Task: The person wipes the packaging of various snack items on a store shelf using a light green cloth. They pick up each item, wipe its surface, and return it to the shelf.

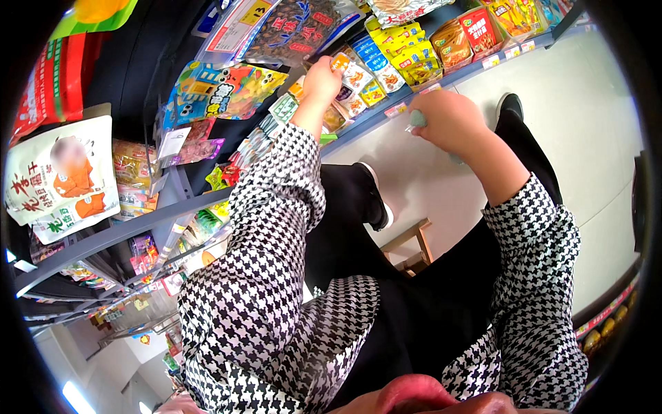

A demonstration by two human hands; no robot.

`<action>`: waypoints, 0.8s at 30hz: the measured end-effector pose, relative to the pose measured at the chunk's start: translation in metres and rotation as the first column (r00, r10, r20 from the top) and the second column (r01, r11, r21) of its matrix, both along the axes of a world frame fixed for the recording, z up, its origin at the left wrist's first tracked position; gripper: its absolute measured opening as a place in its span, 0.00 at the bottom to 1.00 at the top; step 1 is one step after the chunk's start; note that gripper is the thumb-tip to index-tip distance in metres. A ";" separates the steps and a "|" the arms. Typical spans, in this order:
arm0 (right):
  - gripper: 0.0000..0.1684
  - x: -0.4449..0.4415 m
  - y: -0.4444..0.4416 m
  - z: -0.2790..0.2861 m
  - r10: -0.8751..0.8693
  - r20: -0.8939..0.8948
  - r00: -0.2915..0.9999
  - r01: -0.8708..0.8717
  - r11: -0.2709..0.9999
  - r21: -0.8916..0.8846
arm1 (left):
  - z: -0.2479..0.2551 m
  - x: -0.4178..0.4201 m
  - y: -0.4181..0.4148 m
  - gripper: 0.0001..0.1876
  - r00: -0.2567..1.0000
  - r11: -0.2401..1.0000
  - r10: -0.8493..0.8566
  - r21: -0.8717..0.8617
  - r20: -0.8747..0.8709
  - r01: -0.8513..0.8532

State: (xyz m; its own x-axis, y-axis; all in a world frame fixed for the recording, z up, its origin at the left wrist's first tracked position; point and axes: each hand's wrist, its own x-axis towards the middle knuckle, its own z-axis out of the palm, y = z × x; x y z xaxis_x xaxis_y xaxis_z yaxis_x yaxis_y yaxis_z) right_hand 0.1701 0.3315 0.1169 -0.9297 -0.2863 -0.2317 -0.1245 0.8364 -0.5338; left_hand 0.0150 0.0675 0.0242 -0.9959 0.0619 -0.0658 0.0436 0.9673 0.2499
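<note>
My left hand (pixel 323 80) reaches over the lower shelf, its fingers on an orange-and-white snack packet (pixel 356 75) that stands among similar packets. Right beside that packet are blue-and-white packets (pixel 380 64) and a row of yellow packets (pixel 411 52). My right hand (pixel 447 121) is closed around a greyish-green cloth (pixel 418 118), above the floor just outside the shelf edge. Part of the cloth shows below the palm too; the rest is hidden by the hand.
A grey shelf rail (pixel 357 132) carries price tags. Large hanging bags, one of sunflower seeds (pixel 295 31) and one of gummy sweets (pixel 222 93), flank my left arm. A wooden stool (pixel 414 243) stands between my legs. Another shelf edge (pixel 607 310) lies at lower right.
</note>
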 end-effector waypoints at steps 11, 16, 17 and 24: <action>0.17 0.000 -0.013 0.012 0.049 0.046 0.998 -0.048 0.998 -0.044 | -0.070 -0.035 -0.014 0.26 0.998 0.971 0.064 -0.234 0.023 -0.057; 0.17 -0.001 -0.017 0.014 0.062 0.079 0.995 -0.059 0.998 -0.037 | -0.085 -0.040 -0.011 0.26 0.998 0.989 0.068 -0.130 -0.003 -0.068; 0.17 -0.002 -0.020 0.018 0.081 0.087 0.993 -0.078 0.996 -0.033 | -0.079 -0.038 -0.014 0.24 0.995 0.979 0.084 -0.192 0.056 -0.071; 0.10 0.001 -0.023 0.015 0.069 0.014 0.998 -0.068 0.996 -0.056 | -0.100 -0.046 -0.020 0.16 0.913 0.967 -0.200 -0.224 -0.356 0.125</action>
State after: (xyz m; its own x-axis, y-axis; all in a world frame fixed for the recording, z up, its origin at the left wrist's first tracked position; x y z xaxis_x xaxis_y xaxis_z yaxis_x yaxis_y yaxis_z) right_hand 0.1716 0.3086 0.1316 -0.9039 -0.3617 -0.2282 -0.1716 0.7955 -0.5812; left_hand -0.0314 0.0476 -0.0762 -0.9269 0.2489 0.2807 0.2579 0.9662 -0.0050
